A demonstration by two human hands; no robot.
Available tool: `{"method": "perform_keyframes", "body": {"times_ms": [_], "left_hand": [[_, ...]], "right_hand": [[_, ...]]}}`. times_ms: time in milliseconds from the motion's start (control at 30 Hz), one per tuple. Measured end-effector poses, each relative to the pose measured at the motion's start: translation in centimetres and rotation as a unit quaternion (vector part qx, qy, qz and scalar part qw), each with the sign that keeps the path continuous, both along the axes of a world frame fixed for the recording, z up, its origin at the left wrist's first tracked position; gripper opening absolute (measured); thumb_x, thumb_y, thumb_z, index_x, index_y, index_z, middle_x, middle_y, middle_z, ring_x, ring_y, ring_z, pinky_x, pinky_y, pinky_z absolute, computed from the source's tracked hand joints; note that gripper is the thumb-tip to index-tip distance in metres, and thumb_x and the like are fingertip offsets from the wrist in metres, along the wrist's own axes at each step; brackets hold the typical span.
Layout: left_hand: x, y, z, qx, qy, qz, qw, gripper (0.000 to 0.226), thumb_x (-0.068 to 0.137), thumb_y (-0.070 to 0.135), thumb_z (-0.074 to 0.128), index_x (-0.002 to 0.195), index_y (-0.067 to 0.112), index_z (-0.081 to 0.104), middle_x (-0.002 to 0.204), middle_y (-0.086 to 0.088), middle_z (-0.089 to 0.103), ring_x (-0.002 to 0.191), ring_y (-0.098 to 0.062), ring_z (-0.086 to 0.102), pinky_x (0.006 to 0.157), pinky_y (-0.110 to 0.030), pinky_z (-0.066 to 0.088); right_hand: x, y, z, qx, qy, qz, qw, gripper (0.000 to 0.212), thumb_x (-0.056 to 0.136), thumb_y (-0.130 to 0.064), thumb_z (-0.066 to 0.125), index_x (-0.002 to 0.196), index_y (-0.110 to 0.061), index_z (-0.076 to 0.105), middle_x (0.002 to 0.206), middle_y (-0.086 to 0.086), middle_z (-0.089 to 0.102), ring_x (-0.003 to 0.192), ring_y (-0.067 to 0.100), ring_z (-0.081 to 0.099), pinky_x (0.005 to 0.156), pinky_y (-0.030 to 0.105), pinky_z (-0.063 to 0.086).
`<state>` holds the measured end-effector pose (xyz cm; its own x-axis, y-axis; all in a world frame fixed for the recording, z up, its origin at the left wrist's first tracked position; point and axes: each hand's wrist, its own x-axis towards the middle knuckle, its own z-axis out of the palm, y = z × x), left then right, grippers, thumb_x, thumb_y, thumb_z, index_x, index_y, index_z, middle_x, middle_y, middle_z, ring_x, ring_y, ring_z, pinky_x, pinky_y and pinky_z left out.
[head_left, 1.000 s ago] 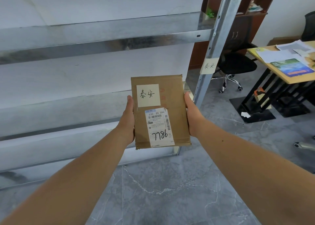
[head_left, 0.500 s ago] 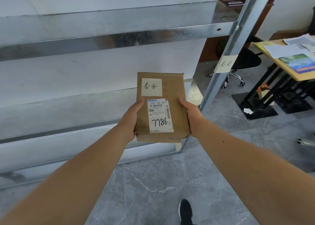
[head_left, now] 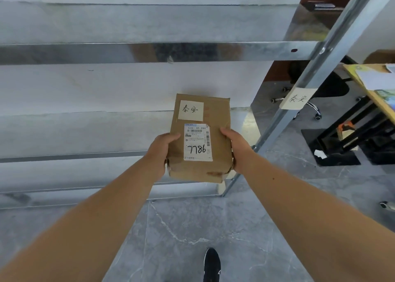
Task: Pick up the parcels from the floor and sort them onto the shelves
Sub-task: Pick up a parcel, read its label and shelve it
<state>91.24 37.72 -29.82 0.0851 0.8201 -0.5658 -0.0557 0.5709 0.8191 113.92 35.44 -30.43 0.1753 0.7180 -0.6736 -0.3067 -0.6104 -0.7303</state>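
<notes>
The parcel [head_left: 218,151] is brown cardboard, dull and a bit crumpled at the near end. On top are a white paper label [head_left: 197,141] and a pale paper note [head_left: 190,110], both smooth. The shelves [head_left: 149,53] are bare metal, shiny along the front edge. The post [head_left: 320,63] is the same shiny metal and has a paper tag [head_left: 298,99]. The floor [head_left: 192,228] is smooth grey stone with white lines, a little glossy.

Both arms reach forward from the lower corners; the left hand [head_left: 159,151] and right hand [head_left: 237,148] grip a parcel [head_left: 218,160] by its sides mid-frame.
</notes>
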Motion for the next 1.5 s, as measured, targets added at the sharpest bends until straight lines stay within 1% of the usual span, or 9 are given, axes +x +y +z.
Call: {"method": "perform_keyframes", "body": {"times_ms": [233, 367, 467, 600, 733, 1067, 1233, 1400, 1500], "left_hand": [[-0.8, 0.2, -0.3, 0.005, 0.005, 0.031, 0.999, 0.024, 0.096, 0.009, 0.066, 0.114, 0.021, 0.078, 0.095, -0.002, 0.087, 0.073, -0.018, 0.083, 0.050, -0.024, 0.060], [-1.1, 0.4, -0.6, 0.024, 0.032, 0.153, 0.987, 0.040, 0.086, 0.005, 0.080, 0.120, 0.026, 0.075, 0.105, 0.001, 0.084, 0.092, -0.019, 0.078, 0.066, -0.030, 0.057], [-0.9, 0.6, -0.6, 0.033, 0.058, 0.217, 0.974, 0.039, 0.084, 0.021, 0.089, 0.119, 0.024, 0.069, 0.112, 0.000, 0.080, 0.092, -0.015, 0.073, 0.069, -0.029, 0.054], [-1.0, 0.2, 0.0, 0.020, 0.155, 0.270, 0.950, 0.083, 0.070, 0.057, 0.093, 0.138, 0.027, 0.056, 0.121, 0.005, 0.062, 0.099, -0.019, 0.064, 0.076, -0.029, 0.052], [-0.8, 0.1, 0.5, 0.033, 0.102, 0.323, 0.940, 0.073, 0.077, 0.047, 0.092, 0.127, 0.032, 0.040, 0.092, 0.012, 0.061, 0.076, -0.004, 0.061, 0.054, -0.021, 0.042], [-0.8, -1.5, 0.1, 0.131, 0.155, 0.198, 0.959, 0.035, 0.091, 0.018, 0.074, 0.119, 0.032, 0.060, 0.117, 0.012, 0.062, 0.110, -0.017, 0.061, 0.080, -0.026, 0.049], [-1.0, -3.6, -1.3, 0.237, 0.383, 0.111, 0.886, 0.037, 0.087, 0.024, 0.072, 0.123, 0.033, 0.071, 0.123, 0.013, 0.044, 0.113, -0.016, 0.053, 0.096, -0.031, 0.047], [-1.0, -4.3, -1.6, 0.241, 0.415, 0.034, 0.877, 0.054, 0.090, 0.024, 0.073, 0.143, 0.030, 0.061, 0.138, -0.001, 0.047, 0.114, -0.028, 0.064, 0.095, -0.031, 0.048], [-1.3, -4.0, -1.5, 0.250, 0.481, -0.025, 0.840, 0.072, 0.095, 0.033, 0.071, 0.161, 0.027, 0.045, 0.150, -0.006, 0.039, 0.133, -0.031, 0.054, 0.116, -0.043, 0.046]], "right_hand": [[-1.2, 0.4, -0.1, -0.004, 0.000, -0.028, 1.000, 0.053, 0.092, -0.044, 0.077, 0.142, -0.032, 0.063, 0.129, 0.001, 0.074, 0.114, 0.026, 0.069, 0.091, 0.046, 0.059], [-2.2, 0.3, 0.2, -0.021, -0.006, -0.004, 1.000, 0.049, 0.087, -0.047, 0.078, 0.131, -0.028, 0.065, 0.126, 0.005, 0.074, 0.106, 0.027, 0.069, 0.076, 0.041, 0.055], [-2.8, 0.2, 0.0, -0.030, 0.011, -0.004, 0.999, 0.055, 0.081, -0.047, 0.080, 0.129, -0.027, 0.063, 0.125, 0.008, 0.071, 0.106, 0.029, 0.070, 0.075, 0.043, 0.057], [-3.7, -0.2, -0.5, -0.045, 0.050, -0.028, 0.997, 0.065, 0.070, -0.040, 0.084, 0.129, -0.027, 0.061, 0.119, 0.010, 0.068, 0.104, 0.031, 0.069, 0.080, 0.047, 0.061], [-5.0, -0.6, -0.4, -0.065, 0.103, -0.047, 0.991, 0.065, 0.059, -0.033, 0.086, 0.118, -0.021, 0.061, 0.118, 0.012, 0.066, 0.103, 0.033, 0.069, 0.087, 0.054, 0.062], [-9.7, -0.2, -0.4, -0.005, 0.122, -0.156, 0.980, 0.082, 0.080, -0.027, 0.094, 0.145, -0.018, 0.044, 0.122, 0.021, 0.071, 0.088, 0.034, 0.078, 0.066, 0.053, 0.069], [-11.3, 0.2, 0.0, -0.020, 0.058, -0.130, 0.990, 0.071, 0.087, -0.043, 0.087, 0.140, -0.011, 0.053, 0.121, 0.017, 0.074, 0.087, 0.031, 0.080, 0.081, 0.051, 0.069], [-12.4, -0.3, 0.7, -0.018, 0.146, -0.120, 0.982, 0.036, 0.096, -0.045, 0.077, 0.106, -0.014, 0.061, 0.104, 0.017, 0.075, 0.085, 0.034, 0.078, 0.065, 0.050, 0.068], [-12.7, -0.1, 0.7, -0.029, 0.164, -0.108, 0.980, 0.046, 0.099, -0.049, 0.071, 0.124, -0.011, 0.062, 0.115, 0.016, 0.068, 0.091, 0.033, 0.073, 0.062, 0.045, 0.065]]}}
